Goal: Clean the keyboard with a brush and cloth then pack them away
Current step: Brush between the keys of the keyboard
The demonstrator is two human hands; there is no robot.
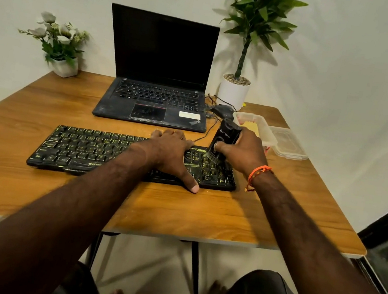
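One keyboard (132, 157) lies across the middle of the frame, its near edge set back from the table (226, 223) front, leaving a broad strip of bare wood below it. The left hand (169, 153) lies flat on the keys, fingers spread, thumb over the near edge. The right hand (243, 149) grips one black brush (223, 138) upright, bristles on the keyboard's right end. Right of centre, one clear container (266, 133) holds something yellow, its lid (290, 144) just beside it near the table's right edge. Behind: one laptop (157, 69), one mouse (222, 110), two potted plants.
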